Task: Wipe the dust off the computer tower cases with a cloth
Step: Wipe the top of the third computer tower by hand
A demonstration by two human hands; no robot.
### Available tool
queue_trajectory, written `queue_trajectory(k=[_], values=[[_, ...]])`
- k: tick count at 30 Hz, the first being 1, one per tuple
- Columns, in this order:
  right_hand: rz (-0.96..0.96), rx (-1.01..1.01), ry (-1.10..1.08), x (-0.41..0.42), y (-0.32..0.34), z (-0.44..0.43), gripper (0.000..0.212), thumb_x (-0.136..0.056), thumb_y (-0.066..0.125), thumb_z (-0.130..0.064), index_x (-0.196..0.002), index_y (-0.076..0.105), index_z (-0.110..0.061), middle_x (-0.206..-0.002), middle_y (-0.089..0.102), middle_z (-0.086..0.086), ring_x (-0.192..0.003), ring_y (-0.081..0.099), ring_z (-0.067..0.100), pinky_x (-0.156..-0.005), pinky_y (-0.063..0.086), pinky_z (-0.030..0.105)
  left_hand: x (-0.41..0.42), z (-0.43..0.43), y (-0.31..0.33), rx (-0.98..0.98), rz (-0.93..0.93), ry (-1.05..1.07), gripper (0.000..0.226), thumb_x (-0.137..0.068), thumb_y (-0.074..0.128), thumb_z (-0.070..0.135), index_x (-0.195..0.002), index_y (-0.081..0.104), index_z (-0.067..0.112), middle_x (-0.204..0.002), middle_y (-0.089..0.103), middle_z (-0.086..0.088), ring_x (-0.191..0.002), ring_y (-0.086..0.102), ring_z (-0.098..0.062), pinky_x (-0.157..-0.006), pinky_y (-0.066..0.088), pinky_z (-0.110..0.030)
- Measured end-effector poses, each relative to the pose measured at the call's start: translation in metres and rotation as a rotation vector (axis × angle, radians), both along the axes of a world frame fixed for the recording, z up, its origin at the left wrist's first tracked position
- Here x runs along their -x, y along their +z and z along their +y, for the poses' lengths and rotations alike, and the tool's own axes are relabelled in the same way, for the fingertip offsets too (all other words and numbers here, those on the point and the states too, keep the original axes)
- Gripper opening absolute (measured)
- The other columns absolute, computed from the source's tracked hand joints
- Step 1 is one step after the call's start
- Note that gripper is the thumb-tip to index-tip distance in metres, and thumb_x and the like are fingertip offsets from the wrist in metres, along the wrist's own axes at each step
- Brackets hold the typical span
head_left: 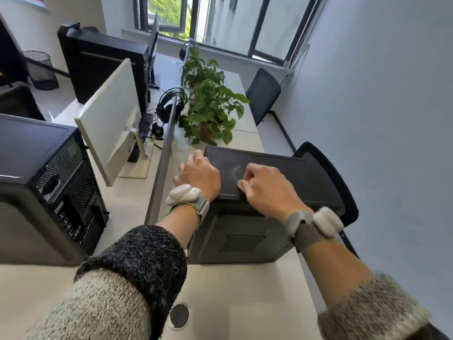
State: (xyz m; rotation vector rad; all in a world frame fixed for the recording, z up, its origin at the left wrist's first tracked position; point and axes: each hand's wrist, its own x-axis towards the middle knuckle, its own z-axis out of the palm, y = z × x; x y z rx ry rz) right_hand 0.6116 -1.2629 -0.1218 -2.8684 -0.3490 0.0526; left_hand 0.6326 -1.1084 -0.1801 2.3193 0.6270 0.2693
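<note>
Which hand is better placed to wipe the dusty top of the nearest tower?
Right. The right hand rests on top of the tower beside the dust smear; the left hand sits at its left edge.

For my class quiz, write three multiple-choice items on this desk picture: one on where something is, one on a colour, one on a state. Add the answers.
1. Where does the right hand rest?
A on top of the tower
B on the keyboard
C on a chair

2. What colour is the back of the monitor?
A red
B white
C green

3. How are the right hand's fingers?
A spread flat
B out of view
C curled

Answers: 1 A, the hand lies on the tower's dusty top. 2 B, the panel facing the camera is white. 3 C, the knuckles are bent.
</note>
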Motion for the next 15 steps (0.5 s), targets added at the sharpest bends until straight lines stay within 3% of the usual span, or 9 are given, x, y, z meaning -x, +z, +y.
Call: queue_trajectory(k=[4, 11, 15], values=[[0.035, 0.060, -0.027, -0.003, 0.005, 0.004, 0.013, -0.101, 0.059, -0.044, -0.100, 0.060, -0.031, -0.105, 0.067, -0.001, -0.094, 0.065, 0.025, -0.086, 0.057, 0.045, -0.003, -0.004, -0.004, -0.032, 0.000, -0.010, 0.029, -0.106, 0.035, 0.019, -0.126, 0.055, 0.014, -0.127, 0.062, -0.010, -0.120, 0.055, -0.034, -0.094, 0.043, -0.050], [0.032, 0.088, -0.107, -0.087, 0.003, 0.033, 0.024, -0.100, 0.061, -0.041, -0.117, 0.064, -0.023, -0.125, 0.065, 0.009, -0.114, 0.063, 0.035, -0.095, 0.053, 0.044, -0.001, -0.004, 0.001, -0.024, -0.002, -0.008, 0.029, -0.106, 0.035, 0.019, -0.125, 0.056, 0.013, -0.126, 0.063, -0.012, -0.118, 0.057, -0.035, -0.096, 0.046, -0.050], [-0.019, 0.077, -0.163, -0.115, -0.002, 0.042, 0.022, -0.099, 0.059, -0.034, -0.117, 0.063, -0.022, -0.126, 0.066, 0.010, -0.113, 0.064, 0.036, -0.089, 0.051, 0.041, 0.000, -0.006, 0.002, -0.034, 0.003, -0.004, 0.029, -0.106, 0.035, 0.019, -0.125, 0.056, 0.013, -0.125, 0.064, -0.011, -0.117, 0.058, -0.034, -0.093, 0.045, -0.048]])
